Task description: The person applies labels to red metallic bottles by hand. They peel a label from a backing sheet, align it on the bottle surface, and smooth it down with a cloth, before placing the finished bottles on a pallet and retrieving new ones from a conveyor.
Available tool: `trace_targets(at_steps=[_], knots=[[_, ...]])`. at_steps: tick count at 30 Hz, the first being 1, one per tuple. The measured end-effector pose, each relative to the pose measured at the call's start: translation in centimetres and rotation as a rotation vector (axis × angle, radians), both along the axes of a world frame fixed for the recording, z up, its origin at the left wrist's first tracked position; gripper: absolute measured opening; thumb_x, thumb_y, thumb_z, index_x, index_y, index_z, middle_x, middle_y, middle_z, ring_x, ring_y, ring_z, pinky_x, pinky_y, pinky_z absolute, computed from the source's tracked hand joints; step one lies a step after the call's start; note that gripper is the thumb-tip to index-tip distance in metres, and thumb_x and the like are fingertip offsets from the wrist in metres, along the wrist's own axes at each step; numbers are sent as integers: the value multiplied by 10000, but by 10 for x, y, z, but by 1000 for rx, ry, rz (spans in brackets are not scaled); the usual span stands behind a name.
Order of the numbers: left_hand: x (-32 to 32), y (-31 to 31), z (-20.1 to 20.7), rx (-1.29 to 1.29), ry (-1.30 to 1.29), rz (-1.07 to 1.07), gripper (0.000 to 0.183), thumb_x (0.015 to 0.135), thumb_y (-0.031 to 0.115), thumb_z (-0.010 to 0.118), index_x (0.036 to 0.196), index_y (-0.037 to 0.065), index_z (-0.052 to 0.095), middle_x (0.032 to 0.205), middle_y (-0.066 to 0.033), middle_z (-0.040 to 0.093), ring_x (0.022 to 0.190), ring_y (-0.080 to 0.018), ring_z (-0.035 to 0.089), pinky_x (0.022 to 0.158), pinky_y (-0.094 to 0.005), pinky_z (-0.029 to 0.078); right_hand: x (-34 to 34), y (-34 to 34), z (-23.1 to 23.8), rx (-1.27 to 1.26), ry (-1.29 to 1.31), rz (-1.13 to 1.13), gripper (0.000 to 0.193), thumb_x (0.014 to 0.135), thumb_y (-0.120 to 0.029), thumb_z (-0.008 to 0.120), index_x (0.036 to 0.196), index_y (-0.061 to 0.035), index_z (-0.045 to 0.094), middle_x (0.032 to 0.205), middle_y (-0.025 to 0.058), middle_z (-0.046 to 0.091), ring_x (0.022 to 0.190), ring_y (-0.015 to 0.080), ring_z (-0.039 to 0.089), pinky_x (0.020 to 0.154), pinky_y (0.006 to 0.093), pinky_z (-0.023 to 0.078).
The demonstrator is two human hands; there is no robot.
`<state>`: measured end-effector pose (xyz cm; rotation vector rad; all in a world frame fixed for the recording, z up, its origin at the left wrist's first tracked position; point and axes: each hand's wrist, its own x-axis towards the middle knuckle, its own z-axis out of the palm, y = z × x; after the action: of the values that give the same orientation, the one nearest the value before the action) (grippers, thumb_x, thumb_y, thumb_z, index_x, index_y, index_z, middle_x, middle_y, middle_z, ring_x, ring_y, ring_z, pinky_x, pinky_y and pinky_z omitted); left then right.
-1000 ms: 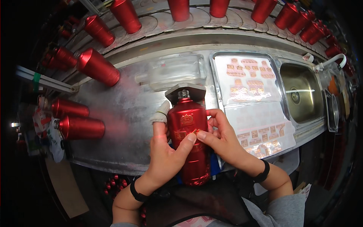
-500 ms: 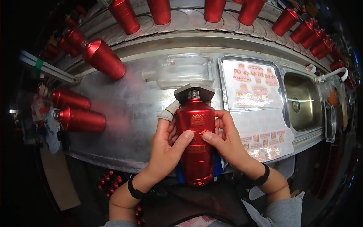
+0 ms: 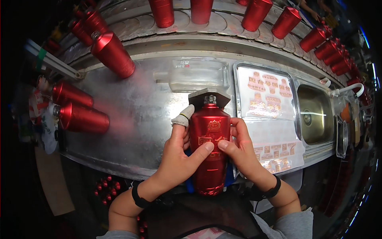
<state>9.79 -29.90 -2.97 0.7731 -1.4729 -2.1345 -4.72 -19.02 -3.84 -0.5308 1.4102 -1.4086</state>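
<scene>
A glossy red bottle (image 3: 213, 167) with a clear threaded neck lies in front of me, its neck toward a grey angular metal block (image 3: 199, 95). My left hand (image 3: 175, 157) grips its left side, and a pale cloth finger cover (image 3: 183, 115) sits on the index finger. Around the right side curl the fingers of my right hand (image 3: 242, 155). Both thumbs press on the bottle's front, close together over gold lettering. An emblem (image 3: 214, 126) shows above them. The fingertips behind the bottle are partly hidden.
Beyond the worktop, a conveyor (image 3: 183, 24) carries several red bottles. Three more red bottles lie on the left, one being this bottle (image 3: 113, 55). A clear glass bottle (image 3: 199, 75) lies behind the block. To the right are a tray with a decal sheet (image 3: 264, 107) and a sink (image 3: 314, 113).
My left thumb has slid slightly down the bottle, uncovering more gold lettering. Bottles on the conveyor have moved to the right. Both hands still hold the bottle.
</scene>
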Motion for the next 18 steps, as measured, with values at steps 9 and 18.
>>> trace_targets(at_steps=[9,18], knots=[[-3,3,-3,-80,-40,17,769,887,58,651,1496,-18,188,1371,-204,455,1235,-224,517,1043,-354,407,4,-2,4,6,6,-17,577,879,-158,710,1293,-29,329,1069,103,531,953,133,618,770,255,535],[4,-4,-7,32,57,15,674,969,89,553,1509,-25,166,1423,-186,413,1289,-207,466,1063,-330,382,2,-2,1,53,98,-8,584,863,-179,731,1289,-23,362,1004,71,510,815,101,590,688,235,515]])
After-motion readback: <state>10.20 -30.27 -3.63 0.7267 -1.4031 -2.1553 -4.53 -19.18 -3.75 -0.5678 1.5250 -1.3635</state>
